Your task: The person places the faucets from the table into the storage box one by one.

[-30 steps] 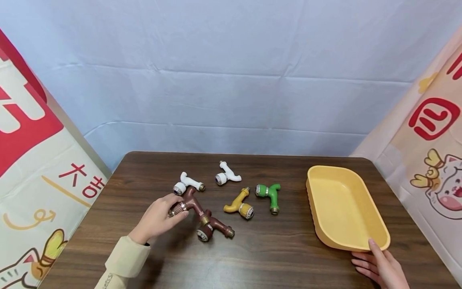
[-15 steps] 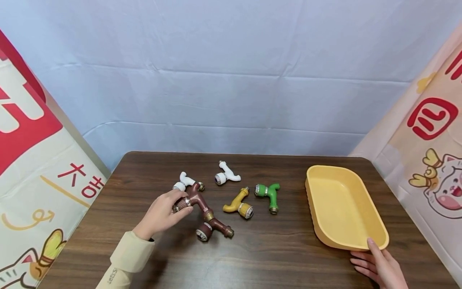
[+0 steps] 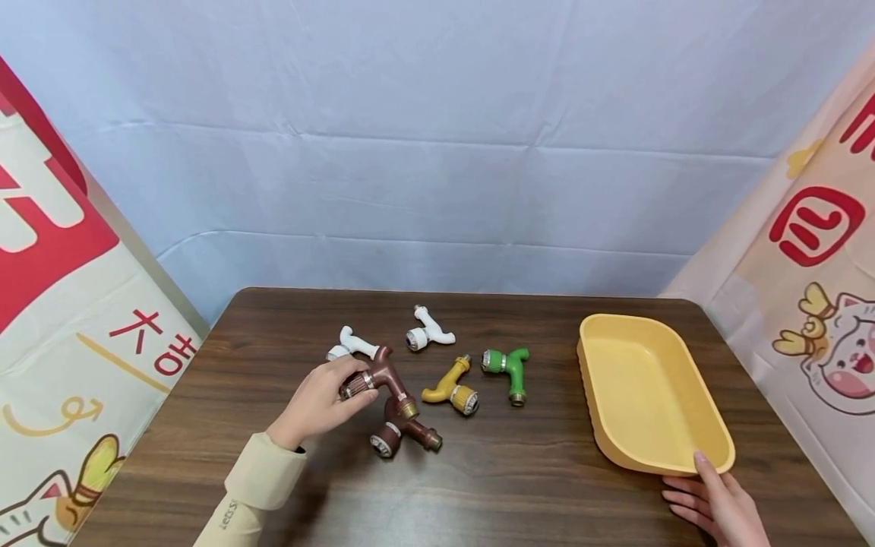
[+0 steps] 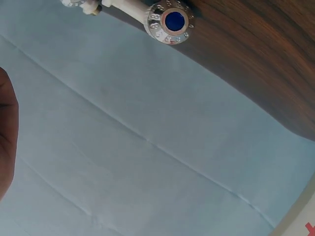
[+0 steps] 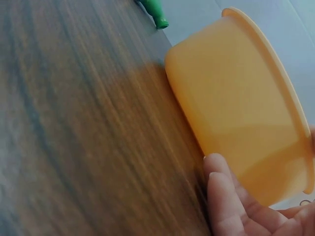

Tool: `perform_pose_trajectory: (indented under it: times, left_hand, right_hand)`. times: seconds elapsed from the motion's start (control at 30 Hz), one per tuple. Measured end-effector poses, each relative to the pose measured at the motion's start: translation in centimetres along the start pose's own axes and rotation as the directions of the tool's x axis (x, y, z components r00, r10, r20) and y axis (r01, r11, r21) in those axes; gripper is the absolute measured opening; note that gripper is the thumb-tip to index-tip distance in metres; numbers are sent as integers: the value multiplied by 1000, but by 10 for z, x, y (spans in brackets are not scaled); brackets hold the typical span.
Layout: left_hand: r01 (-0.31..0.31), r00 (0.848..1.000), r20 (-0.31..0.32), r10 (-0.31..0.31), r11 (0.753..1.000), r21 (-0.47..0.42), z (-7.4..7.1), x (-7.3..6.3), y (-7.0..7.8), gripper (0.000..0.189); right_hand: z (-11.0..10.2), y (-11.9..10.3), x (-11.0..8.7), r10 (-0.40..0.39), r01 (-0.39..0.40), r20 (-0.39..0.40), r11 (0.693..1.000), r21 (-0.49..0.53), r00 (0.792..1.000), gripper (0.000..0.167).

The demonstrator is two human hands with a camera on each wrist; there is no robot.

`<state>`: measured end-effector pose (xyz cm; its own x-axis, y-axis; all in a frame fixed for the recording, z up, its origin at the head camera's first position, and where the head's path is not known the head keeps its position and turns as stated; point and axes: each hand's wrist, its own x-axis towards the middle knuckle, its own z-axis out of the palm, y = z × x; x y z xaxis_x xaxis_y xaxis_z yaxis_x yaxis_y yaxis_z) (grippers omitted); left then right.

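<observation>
One brown tap (image 3: 388, 374) left of tub (image 3: 652, 395), held by ridged knob (image 3: 356, 385) in left hand (image 3: 323, 401); likely hard, weighty, best gripped there. In right hand (image 3: 724, 505), tub rim.

I noted passable room along the near side of the tabletop (image 3: 519, 494); the yellow tap (image 3: 447, 387) and green tap (image 3: 517, 373) obstructed the left grip's (image 3: 321, 400) low, straight route to the tray (image 3: 649, 395).

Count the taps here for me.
6: brown tap in the left hand; second brown tap partly hidden by it; white tap beyond the hand; other white tap to its right; green tap nearest the yellow tray; yellow tap left of the green.
</observation>
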<state>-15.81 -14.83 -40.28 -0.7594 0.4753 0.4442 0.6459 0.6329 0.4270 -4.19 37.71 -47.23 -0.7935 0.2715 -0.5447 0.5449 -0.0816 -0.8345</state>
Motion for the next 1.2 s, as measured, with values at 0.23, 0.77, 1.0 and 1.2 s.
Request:
perform_pose_trajectory:
  times: [0.23,0.77,1.0,1.2]
  left_hand:
    - [-31,999,-9,30,999,-8,5,3,1,20]
    - [-64,997,-35,61,996,-69,18,18,9,19]
    - [-33,999,-23,31,995,-96,22,21,9,21]
    - [-40,999,-28,37,994,-97,23,25,12,24]
  right_hand:
    - [1,0,-1,3,-3,-2,1000,3,1000,73]
    - [1,-2,-2,9,-9,-14,1000,14,1000,74]
    - [2,-2,-2,12,-12,-13,1000,9,1000,78]
    - [1,-1,-2,13,-13,-9,1000,13,1000,73]
